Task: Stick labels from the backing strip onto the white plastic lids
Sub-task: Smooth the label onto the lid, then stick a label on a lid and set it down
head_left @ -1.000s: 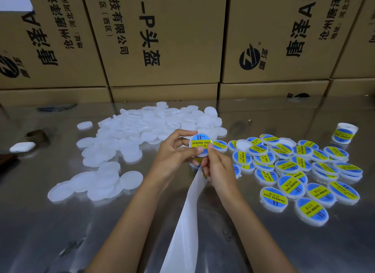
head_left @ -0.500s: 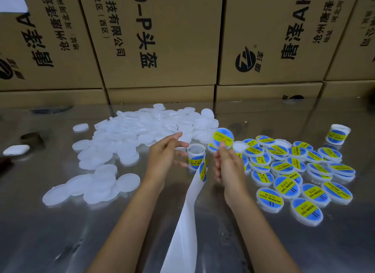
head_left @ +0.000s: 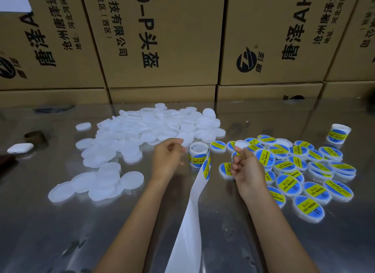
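A heap of plain white lids (head_left: 150, 130) lies on the steel table (head_left: 60, 232), left of centre. A label roll (head_left: 198, 155) stands upright between my hands. Its bare backing strip (head_left: 188, 222) trails toward me. Lids with blue-and-yellow labels (head_left: 294, 171) are spread on the right. My left hand (head_left: 167, 158) is just left of the roll, with loosely curled fingers whose tips reach the edge of a plain lid (head_left: 186, 137). My right hand (head_left: 246, 167) hovers over the near edge of the labelled lids, fingers loosely curled and holding nothing.
Stacked cardboard boxes (head_left: 162, 49) wall off the back of the table. A second label roll (head_left: 337, 134) stands at the far right. A white case (head_left: 20, 147) and a brown tape core (head_left: 34, 136) lie at the left.
My right hand took the freshly labelled lid, let it go among the labelled ones and drew back empty. My left hand moved off the roll toward the plain lids.
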Tool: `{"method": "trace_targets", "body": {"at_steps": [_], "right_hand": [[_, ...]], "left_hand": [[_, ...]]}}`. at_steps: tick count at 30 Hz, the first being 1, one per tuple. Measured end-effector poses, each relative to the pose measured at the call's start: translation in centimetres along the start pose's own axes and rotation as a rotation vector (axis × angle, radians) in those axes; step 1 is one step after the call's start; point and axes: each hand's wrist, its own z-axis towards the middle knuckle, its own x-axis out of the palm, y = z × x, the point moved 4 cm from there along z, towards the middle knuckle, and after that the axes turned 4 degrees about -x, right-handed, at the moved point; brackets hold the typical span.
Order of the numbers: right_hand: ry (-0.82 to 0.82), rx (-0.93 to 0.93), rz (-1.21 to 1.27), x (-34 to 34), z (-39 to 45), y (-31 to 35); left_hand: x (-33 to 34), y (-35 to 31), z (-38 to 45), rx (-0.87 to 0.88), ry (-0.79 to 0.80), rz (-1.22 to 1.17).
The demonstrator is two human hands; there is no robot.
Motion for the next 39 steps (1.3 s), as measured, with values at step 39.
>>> {"method": "trace_targets", "body": {"at_steps": [39], "right_hand": [[0.393, -0.486, -0.932, 2.6, -0.7, -1.9]], "left_hand": [[-0.5, -1.5, -0.5, -0.04, 0.323, -0.206]]}}
